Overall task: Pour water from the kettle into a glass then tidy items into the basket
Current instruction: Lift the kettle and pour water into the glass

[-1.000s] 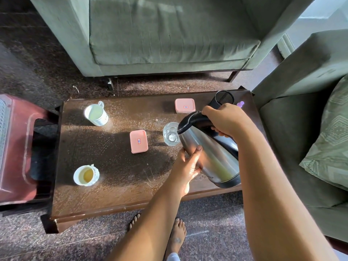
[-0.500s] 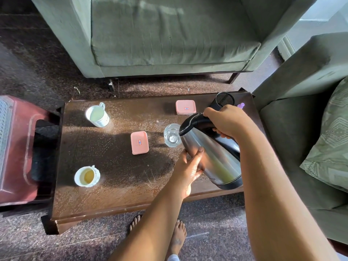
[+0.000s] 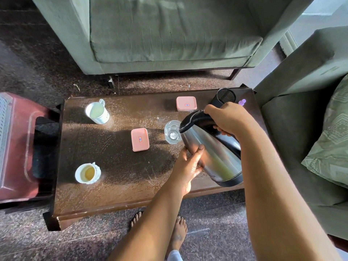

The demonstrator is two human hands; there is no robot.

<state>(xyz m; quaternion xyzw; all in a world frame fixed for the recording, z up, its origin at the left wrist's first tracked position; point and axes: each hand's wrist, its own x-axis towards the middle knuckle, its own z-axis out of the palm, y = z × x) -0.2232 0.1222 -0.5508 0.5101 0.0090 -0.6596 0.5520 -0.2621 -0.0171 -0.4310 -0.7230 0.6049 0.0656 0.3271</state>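
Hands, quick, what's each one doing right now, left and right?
Left hand: open, fingers flat against the side of the kettle, steadying it.
Right hand: closed around the kettle's black handle, tipping it toward the glass.

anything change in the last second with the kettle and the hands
Almost nothing: the kettle stays tilted with its spout at the glass. The right hand keeps gripping the handle, the left hand keeps steadying the body. Nothing taken or let go.
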